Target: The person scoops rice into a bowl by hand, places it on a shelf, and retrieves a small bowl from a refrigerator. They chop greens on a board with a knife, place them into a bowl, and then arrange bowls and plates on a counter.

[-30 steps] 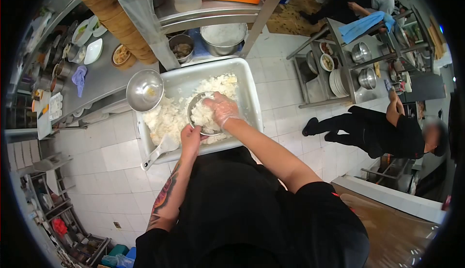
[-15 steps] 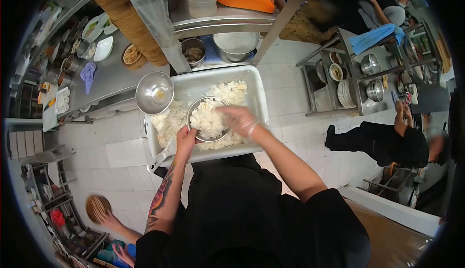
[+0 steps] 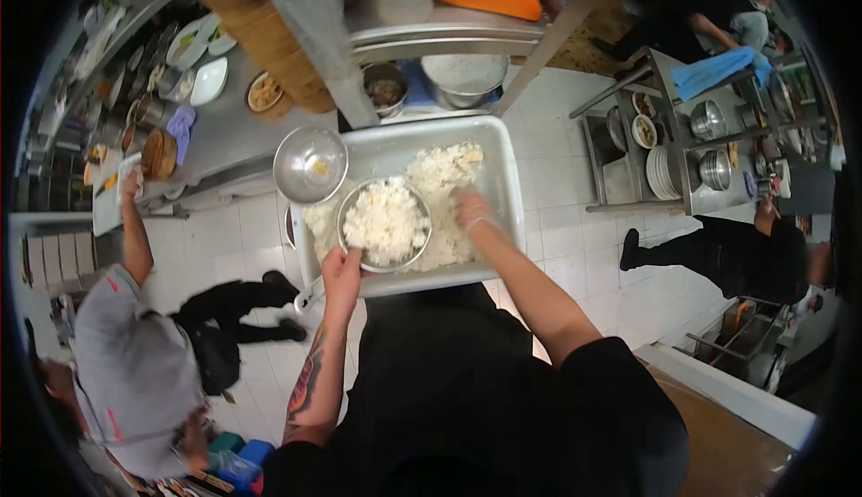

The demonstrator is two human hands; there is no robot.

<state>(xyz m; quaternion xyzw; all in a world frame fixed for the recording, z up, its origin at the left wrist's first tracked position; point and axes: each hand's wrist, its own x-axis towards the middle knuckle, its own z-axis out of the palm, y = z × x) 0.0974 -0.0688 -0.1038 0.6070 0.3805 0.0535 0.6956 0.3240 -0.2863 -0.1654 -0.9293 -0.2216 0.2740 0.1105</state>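
My left hand [image 3: 341, 271] grips the near-left rim of a round metal bowl [image 3: 344, 230], thumb over the edge. White rice [image 3: 386, 223] is heaped in the bowl, up to its rim. The bowl is over a large white tub [image 3: 508, 165] that holds loose rice [image 3: 444, 169]. My right hand [image 3: 473, 210], in a clear glove, is down at the rice to the right of the bowl; motion blurs its fingers. A white handle [image 3: 311, 295] pokes out past the tub's near-left corner, beside my left wrist.
Another metal bowl [image 3: 310, 160], with a few bits inside, overlaps the tub's far-left corner. Bamboo steamers [image 3: 260, 35] are stacked on the left counter. A co-worker in grey [image 3: 144, 362] is at the left, and another in black [image 3: 745, 250] stands right, near a shelf rack [image 3: 669, 129].
My right hand has moved off the heaped rice to the rice right of the bowl. A co-worker in grey has come into view at left, with a bamboo steamer now on the counter.
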